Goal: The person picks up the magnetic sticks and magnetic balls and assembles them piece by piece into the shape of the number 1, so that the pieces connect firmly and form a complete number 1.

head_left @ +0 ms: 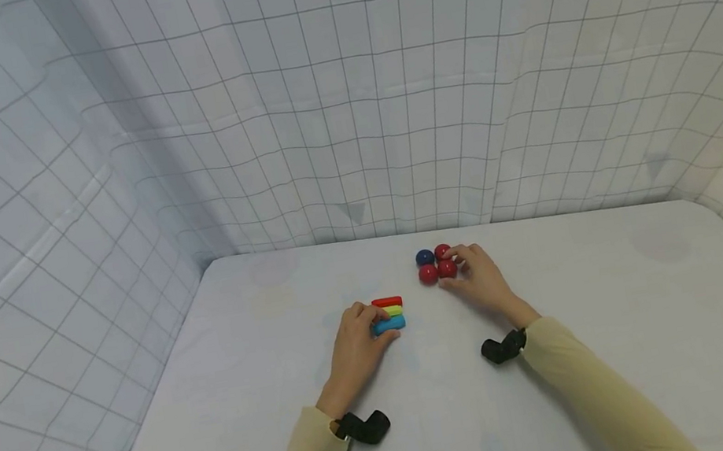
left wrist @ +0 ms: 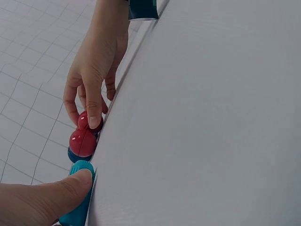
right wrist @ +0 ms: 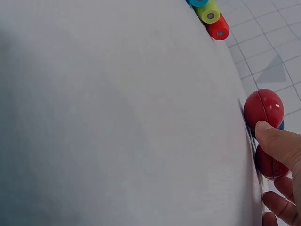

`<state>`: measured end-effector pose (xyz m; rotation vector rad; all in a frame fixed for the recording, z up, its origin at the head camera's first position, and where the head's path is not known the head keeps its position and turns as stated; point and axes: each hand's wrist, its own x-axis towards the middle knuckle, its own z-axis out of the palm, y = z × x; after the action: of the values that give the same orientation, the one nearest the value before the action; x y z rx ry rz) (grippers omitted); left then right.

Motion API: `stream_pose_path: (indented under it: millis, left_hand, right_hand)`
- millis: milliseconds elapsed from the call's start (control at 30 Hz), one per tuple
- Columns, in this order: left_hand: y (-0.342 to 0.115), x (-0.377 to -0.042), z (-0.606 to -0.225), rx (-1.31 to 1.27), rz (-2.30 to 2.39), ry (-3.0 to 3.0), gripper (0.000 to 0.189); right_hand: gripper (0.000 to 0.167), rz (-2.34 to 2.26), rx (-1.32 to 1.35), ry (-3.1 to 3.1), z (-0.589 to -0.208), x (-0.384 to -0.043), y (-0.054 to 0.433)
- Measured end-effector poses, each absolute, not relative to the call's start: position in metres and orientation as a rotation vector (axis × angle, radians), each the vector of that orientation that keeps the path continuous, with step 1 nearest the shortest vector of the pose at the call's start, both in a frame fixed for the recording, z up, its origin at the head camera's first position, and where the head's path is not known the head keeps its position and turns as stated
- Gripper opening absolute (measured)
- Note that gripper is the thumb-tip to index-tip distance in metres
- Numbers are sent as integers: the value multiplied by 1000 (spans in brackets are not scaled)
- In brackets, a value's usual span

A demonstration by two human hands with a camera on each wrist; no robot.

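Observation:
Three short sticks lie side by side on the white table: a red stick [head_left: 387, 302], a yellow-green stick [head_left: 393, 310] and a light blue stick [head_left: 389, 324]. My left hand [head_left: 356, 344] pinches the light blue one, its thumb along the near side and fingers over the top. To the right and farther back, three glossy red balls and a dark blue ball [head_left: 424, 257] form a tight square. My right hand [head_left: 482, 281] holds the near right red ball [head_left: 447, 268] between thumb and fingers. A seam crosses the near left red ball [right wrist: 263, 108].
The white table [head_left: 281, 430] ends at a grid-patterned curtain [head_left: 376, 95] behind, with more of it along the left and right. Black wrist cameras [head_left: 367, 427] sit on both wrists, above the tabletop.

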<state>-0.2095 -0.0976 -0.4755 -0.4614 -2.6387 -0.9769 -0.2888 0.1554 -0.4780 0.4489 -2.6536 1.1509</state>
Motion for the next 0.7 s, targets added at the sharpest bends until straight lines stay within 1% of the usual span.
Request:
stream_pose_path:
  millis: [700]
  left_hand:
    - [-89, -201, -479, -476, -1021, -2639, 23]
  right_hand:
    - [39, 1193, 424, -2595, -484, -287, 157]
